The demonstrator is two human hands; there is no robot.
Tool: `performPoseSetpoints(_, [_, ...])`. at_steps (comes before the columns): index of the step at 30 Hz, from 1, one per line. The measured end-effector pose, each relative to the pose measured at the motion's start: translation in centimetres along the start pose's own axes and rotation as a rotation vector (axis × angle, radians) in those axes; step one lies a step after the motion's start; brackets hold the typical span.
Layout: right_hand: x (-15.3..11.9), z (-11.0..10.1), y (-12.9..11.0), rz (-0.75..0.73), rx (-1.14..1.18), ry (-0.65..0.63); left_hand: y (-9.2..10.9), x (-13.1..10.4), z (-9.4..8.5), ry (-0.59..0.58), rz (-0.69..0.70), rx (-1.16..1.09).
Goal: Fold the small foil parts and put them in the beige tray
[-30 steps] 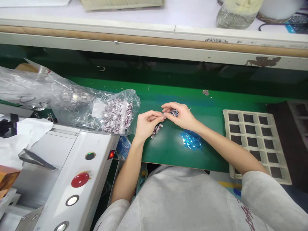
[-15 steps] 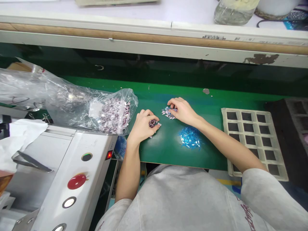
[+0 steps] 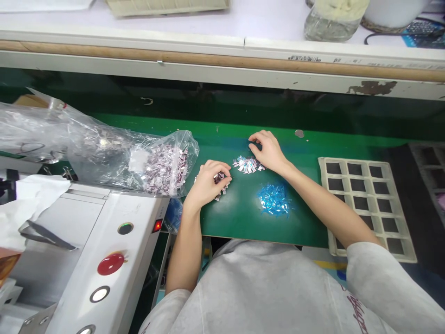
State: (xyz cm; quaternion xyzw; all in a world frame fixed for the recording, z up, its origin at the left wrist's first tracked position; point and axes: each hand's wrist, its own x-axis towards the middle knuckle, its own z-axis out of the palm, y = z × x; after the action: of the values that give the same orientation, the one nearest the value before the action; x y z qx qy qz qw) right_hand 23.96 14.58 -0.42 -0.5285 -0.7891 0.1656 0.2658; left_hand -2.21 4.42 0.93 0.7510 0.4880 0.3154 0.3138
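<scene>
My left hand (image 3: 207,183) is closed, thumb and forefinger pinching a small flat piece (image 3: 232,177) whose thin tip sticks out to the right. Under and beside that palm lies a pile of small brown-and-silver pieces (image 3: 222,188), partly covered by the fingers. My right hand (image 3: 268,150) hovers just behind a pile of small silvery pieces (image 3: 247,164); its fingers are curled, with a gap between thumb and forefinger and nothing visible in it. Closer to me lies a heap of blue film strips (image 3: 274,200), touched by neither hand.
A clear plastic bag (image 3: 167,169) of brown-and-silver pieces lies at the left. Below it stands a white machine (image 3: 135,204) with a red button (image 3: 111,264). A compartment tray (image 3: 378,211) sits at the right, partly under my forearm. A shelf (image 3: 208,32) runs along the back.
My right hand has moved back and slightly right, off the silvery pile, which now shows more fully. The left hand has stayed nearly in place, its thumb and forefinger now closer together.
</scene>
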Motion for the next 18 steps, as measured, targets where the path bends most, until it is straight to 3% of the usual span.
performPoseSetpoints(4, [1.0, 1.0, 1.4, 0.018, -0.04, -0.006, 0.3, -0.1, 0.3, 0.104, -0.131, -0.337])
performPoseSetpoints(9, [1.5, 2.0, 2.1, 0.005, -0.068, 0.024, 0.4, 0.1, 1.0, 0.155, -0.25, -0.628])
performPoseSetpoints(18, [1.3, 2.2, 1.8, 0.047, -0.024, 0.077, 0.9, 0.3, 1.3, 0.221, -0.262, -0.682])
